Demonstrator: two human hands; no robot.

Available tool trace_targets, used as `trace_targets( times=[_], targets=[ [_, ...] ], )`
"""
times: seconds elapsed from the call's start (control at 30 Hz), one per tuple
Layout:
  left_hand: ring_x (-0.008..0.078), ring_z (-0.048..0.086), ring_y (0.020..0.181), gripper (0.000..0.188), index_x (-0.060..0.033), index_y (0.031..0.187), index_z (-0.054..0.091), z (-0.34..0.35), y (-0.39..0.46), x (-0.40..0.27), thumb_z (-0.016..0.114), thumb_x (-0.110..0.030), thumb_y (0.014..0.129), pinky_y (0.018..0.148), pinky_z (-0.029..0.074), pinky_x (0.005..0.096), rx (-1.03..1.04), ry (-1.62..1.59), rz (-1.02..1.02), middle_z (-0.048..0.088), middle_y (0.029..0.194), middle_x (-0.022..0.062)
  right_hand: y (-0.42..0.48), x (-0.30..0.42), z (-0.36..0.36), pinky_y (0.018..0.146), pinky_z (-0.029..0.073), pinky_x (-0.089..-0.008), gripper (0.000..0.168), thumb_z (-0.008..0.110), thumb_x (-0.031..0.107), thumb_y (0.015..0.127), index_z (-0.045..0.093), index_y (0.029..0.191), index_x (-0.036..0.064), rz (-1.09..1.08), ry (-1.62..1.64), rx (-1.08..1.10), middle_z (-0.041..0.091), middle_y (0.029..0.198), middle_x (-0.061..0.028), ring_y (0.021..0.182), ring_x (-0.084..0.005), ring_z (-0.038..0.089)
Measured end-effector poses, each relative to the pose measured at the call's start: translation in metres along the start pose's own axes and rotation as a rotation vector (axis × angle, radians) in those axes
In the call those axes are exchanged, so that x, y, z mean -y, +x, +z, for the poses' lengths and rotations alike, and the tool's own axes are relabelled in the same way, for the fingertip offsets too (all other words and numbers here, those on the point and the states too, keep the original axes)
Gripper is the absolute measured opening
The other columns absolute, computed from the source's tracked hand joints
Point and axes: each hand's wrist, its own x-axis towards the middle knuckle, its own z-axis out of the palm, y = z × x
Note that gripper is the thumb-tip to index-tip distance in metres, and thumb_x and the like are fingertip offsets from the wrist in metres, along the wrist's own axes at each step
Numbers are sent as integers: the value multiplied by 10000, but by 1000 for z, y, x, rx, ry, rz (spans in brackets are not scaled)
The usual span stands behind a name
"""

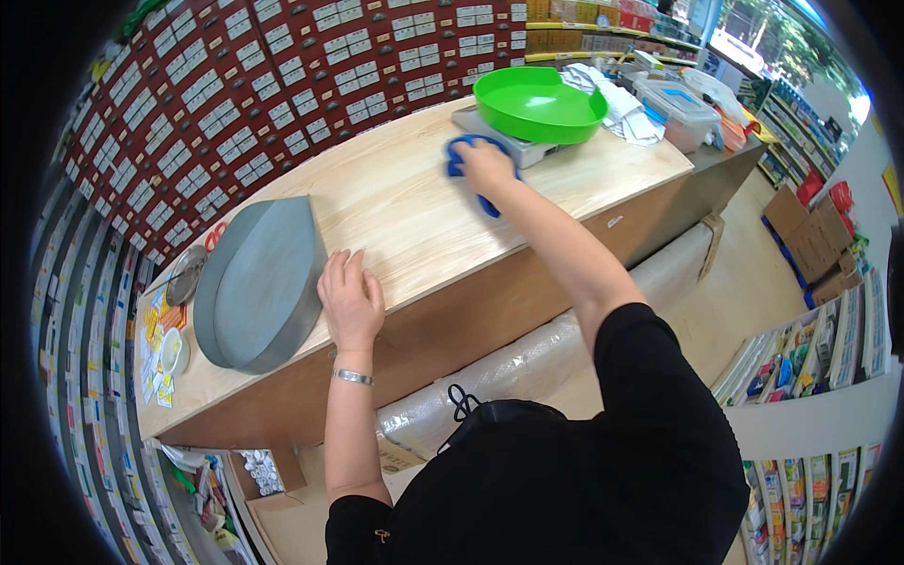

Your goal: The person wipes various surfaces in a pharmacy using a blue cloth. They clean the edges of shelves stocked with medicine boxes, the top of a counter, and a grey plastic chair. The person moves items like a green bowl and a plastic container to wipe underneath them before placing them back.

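Observation:
My right hand [487, 168] presses a blue cloth [510, 150] onto the wooden counter [402, 205], just left of a scale [530, 152]. A green plastic pan [540, 106] rests on the scale. My left hand [352, 300], with a metal bracelet at the wrist, lies near the counter's front edge, its fingers on the wood and holding nothing. Close beside it on the left stands a large grey metal tray [265, 282] with a raised rim and a pointed end. Part of the cloth is hidden under my right hand.
Left of the tray are a metal bowl [185, 279], red-handled scissors [215, 236], a white cup [174, 352] and small packets. White papers [621, 106] and a clear plastic box [678, 113] stand at the right. Red drawers [381, 67] line the far side; bubble-wrapped rolls [494, 367] lie below the counter.

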Motion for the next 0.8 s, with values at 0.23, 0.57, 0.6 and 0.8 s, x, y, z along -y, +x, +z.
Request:
trace_targets(
  times=[0.23, 0.57, 0.6, 0.8],
  targets=[
    [320, 480, 1175, 308, -31, 1134, 578, -5, -4, 2, 542, -74, 832, 981, 355, 445, 41, 58, 16, 554, 1175, 150, -61, 54, -28, 805, 505, -424, 357, 625, 133, 774, 626, 1105, 266, -375, 297, -20, 572, 1056, -100, 1023, -324, 561],
    [308, 429, 1255, 347, -62, 1196, 560, 19, 2, -55, 537, -44, 850, 1016, 289, 451, -3, 140, 50, 532, 1253, 124, -120, -151, -91, 879, 470, -407, 286, 640, 244, 786, 654, 1067, 295, -195, 104, 14, 590, 1067, -41, 1077, -262, 548],
    [315, 414, 1265, 351, -68, 1196, 561, 32, 6, -75, 541, -51, 846, 1019, 282, 463, 2, 104, 54, 519, 1267, 124, -119, -184, -100, 876, 472, -409, 279, 636, 249, 797, 653, 1072, 295, -106, 52, 10, 589, 1070, -47, 1071, -264, 551],
    [321, 356, 1314, 354, -92, 1197, 562, 103, 40, -196, 550, -75, 843, 1032, 251, 480, 13, 24, 65, 488, 1299, 121, -99, -324, -138, 822, 488, -477, 242, 590, 219, 842, 672, 1069, 240, 295, -239, 51, 617, 1069, -62, 1040, -279, 588]
  ],
)
